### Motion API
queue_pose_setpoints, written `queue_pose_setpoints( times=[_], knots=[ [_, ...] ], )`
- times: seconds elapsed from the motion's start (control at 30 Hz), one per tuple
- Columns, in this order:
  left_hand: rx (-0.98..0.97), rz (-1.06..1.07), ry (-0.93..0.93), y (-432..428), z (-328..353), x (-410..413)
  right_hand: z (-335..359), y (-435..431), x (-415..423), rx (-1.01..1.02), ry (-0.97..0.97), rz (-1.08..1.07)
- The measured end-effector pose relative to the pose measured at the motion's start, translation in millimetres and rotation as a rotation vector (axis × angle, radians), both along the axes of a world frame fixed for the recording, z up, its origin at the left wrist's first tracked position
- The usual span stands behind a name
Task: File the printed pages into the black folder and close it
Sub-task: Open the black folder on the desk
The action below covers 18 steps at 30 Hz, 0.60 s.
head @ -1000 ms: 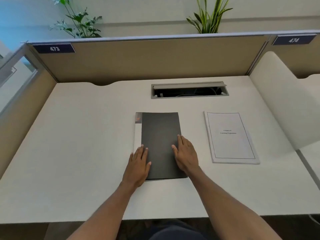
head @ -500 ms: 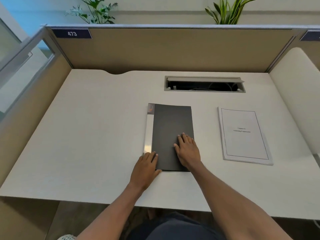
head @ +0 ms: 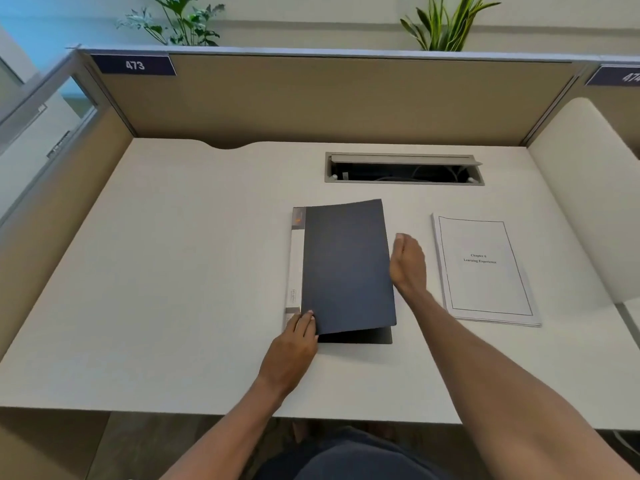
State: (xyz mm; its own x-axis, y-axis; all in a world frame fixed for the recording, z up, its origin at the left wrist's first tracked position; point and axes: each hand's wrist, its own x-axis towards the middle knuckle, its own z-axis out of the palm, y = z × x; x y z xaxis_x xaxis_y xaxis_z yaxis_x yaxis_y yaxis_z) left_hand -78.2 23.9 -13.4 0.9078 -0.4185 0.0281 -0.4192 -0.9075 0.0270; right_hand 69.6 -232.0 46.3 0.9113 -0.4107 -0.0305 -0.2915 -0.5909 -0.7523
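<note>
The black folder [head: 346, 268] with a white spine strip lies in the middle of the white desk [head: 173, 289]. Its front cover is raised a little along the right edge, so a dark gap shows at the bottom right. My right hand [head: 408, 263] is at that right edge with its fingers tucked under the cover. My left hand [head: 298, 336] rests flat on the folder's lower left corner by the spine. The stack of printed pages [head: 485, 268], with a framed title page on top, lies flat to the right of the folder, untouched.
A cable slot [head: 403, 168] with its lid ajar is set into the desk behind the folder. Beige partition walls [head: 329, 98] close the back and left. A white curved divider [head: 581, 202] stands at the right. Plants show above the partition.
My right hand moved from the top of the cover to its right edge and lifted it. My left hand slid down to the lower left corner. The camera shifted slightly.
</note>
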Motion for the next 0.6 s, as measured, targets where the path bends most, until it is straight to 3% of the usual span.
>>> queue_pose_setpoints(
  times=[0.07,0.13,0.27,0.37,0.6],
  knots=[
    [-0.043,0.001,-0.021,3.8,-0.6,-1.5,-0.6,-1.6,-2.1,0.031,0.0,-0.131],
    [-0.106,0.01,-0.049,8.2,0.7,-1.7,-6.6,3.3,-10.5,-0.028,0.063,-0.101],
    [-0.36,0.109,-0.043,16.6,9.6,-2.7,-20.3,42.8,-34.2,-0.156,0.196,0.303],
    [-0.584,0.259,0.094,23.4,14.9,-6.0,-28.7,79.4,-45.1,-0.358,0.278,0.575],
    [-0.82,0.481,0.126,39.6,27.3,-19.5,-42.8,99.3,-49.3,-0.585,0.431,0.721]
  ],
)
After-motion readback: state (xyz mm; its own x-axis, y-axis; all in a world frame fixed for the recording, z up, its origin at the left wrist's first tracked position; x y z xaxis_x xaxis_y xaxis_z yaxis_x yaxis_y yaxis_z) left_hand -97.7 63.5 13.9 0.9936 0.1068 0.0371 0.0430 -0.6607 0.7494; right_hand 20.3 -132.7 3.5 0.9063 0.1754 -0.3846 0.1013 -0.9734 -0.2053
